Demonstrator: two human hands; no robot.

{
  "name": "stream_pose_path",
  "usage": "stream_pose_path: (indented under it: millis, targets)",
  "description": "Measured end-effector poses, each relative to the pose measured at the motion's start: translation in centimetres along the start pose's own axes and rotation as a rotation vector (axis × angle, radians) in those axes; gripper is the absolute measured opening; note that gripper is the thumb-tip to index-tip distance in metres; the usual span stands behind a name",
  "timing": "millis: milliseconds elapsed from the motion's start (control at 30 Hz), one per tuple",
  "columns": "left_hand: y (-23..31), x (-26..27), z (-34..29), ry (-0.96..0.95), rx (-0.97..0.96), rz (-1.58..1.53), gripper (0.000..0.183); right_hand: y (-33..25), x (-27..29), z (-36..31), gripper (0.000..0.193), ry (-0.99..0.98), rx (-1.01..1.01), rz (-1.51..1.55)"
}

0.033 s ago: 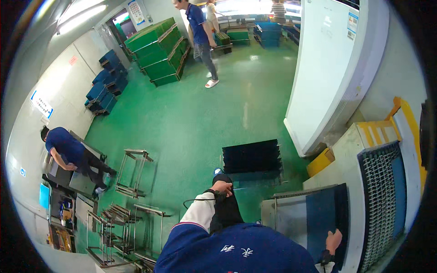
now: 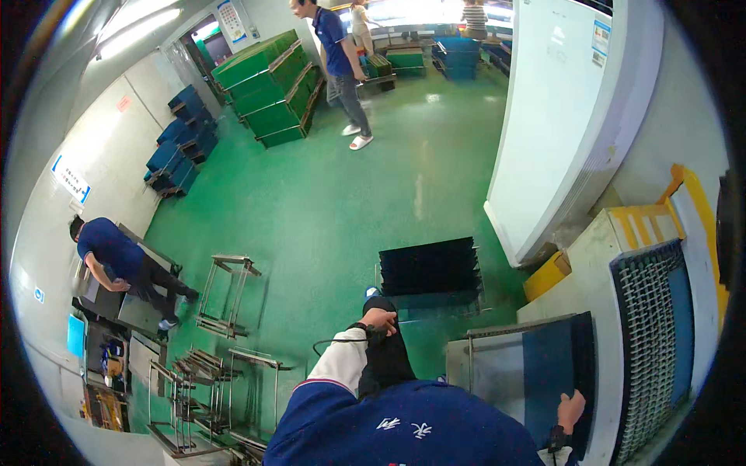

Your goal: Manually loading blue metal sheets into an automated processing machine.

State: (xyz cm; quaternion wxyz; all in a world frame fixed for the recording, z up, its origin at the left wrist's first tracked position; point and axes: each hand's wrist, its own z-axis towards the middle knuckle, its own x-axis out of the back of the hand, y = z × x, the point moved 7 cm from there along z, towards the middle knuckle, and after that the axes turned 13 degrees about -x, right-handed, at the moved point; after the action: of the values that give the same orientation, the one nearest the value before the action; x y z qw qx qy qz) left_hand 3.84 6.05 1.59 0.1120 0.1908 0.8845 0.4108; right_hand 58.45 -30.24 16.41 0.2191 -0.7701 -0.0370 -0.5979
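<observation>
One blue panel [image 2: 544,369] is overlapped in view by the right grip [image 2: 571,411]; the left grip [image 2: 379,319] is laid on a leg [image 2: 386,359]; whether either is clenched cannot be told.

Walker in navy short-sleeved shirt [image 2: 332,36], upper part of the view — head and upper body now slightly further left. Stride wider: rear white slipper [image 2: 351,130] set further left, clear behind the front one — earlier tucked nearly against it.
</observation>
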Motion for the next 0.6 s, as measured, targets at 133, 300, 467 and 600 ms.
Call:
stream_pose_path:
  millis: [133,300,467,600]
  targets:
    - [0.3,-0.3,0.3,-0.006,0.027,0.033,0.040,0.7,2.7,0.1,0.039,0.143,-0.006,-0.066]
    - [0.4,-0.3,1.2,-0.018,0.005,0.051,0.039,0.0,10.5,-1.4,0.044,0.240,-0.027,-0.115]
    - [1.4,-0.9,1.5,-0.034,0.009,0.033,0.039,0.3,16.7,-3.1,0.037,0.161,-0.097,0.026]
    - [1.2,-0.4,2.0,-0.033,0.004,0.051,0.043,2.3,19.8,-3.5,0.053,0.129,-0.144,0.051]
